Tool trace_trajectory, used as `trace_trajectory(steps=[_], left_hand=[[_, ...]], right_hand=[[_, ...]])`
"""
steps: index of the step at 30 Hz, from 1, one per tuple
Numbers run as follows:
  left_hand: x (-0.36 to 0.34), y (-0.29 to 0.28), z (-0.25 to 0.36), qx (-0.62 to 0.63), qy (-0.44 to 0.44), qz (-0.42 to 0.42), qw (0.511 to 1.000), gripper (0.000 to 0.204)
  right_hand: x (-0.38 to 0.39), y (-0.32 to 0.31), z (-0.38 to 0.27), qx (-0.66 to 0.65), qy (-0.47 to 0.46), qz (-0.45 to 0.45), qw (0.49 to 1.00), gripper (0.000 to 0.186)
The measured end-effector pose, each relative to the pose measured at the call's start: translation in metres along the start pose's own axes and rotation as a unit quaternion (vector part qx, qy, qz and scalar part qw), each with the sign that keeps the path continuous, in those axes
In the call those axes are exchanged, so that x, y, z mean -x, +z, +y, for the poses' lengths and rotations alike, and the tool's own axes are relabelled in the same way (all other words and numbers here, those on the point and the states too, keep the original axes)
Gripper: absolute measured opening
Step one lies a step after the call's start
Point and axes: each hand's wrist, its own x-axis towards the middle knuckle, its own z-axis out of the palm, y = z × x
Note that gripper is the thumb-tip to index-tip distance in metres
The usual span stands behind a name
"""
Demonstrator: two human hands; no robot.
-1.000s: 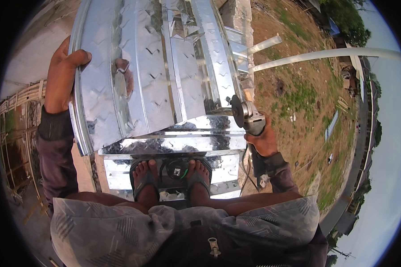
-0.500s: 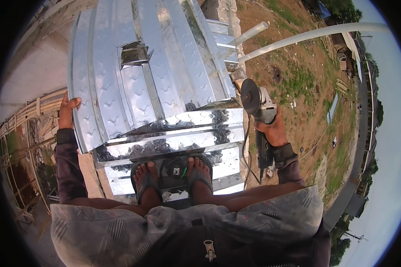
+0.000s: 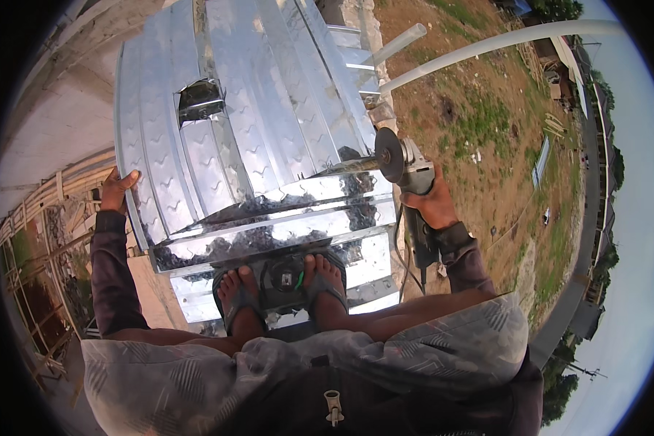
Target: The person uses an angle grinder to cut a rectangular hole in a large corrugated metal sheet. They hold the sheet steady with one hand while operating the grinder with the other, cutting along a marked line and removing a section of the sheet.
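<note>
A large ribbed sheet of shiny metal decking (image 3: 265, 145) lies in front of me, with a rough square hole cut in it. My left hand (image 3: 116, 190) grips its left edge, thumb on top. In my right hand (image 3: 437, 205) is an angle grinder (image 3: 418, 174), fingers closed around its body. The grinder's dark disc (image 3: 389, 155) stands upright by the sheet's near right corner; whether it touches the metal I cannot tell. Beneath the decking sheet lies another shiny ribbed sheet (image 3: 283, 243), smudged with dark patches.
My sandalled feet (image 3: 321, 283) rest close to the sheets, with a round black object (image 3: 282, 275) between them. The grinder's cord (image 3: 407, 251) hangs at the right. Two pale pipes (image 3: 472, 62) stick out beyond a wall edge, over lower grassy ground (image 3: 479, 138). Bamboo poles (image 3: 65, 182) stand at left.
The decking sheet has shifted slightly left and turned a little. My left hand has moved a bit down with its edge. The grinder has come leftward to the sheet's near right corner.
</note>
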Motion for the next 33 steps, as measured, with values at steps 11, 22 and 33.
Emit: trace_trajectory(steps=[11, 22, 33], left_hand=[[-0.004, -0.006, -0.011, -0.202, 0.047, 0.053, 0.977, 0.058], [0.136, 0.247, 0.133, -0.504, 0.392, -0.072, 0.766, 0.092], [0.124, 0.306, 0.099, -0.693, 0.346, -0.117, 0.622, 0.057]], right_hand=[[-0.001, 0.001, -0.002, -0.074, 0.021, 0.009, 0.997, 0.077], [0.000, -0.008, 0.001, -0.012, 0.024, 0.007, 1.000, 0.074], [-0.002, -0.003, 0.003, -0.016, -0.002, 0.023, 1.000, 0.084]])
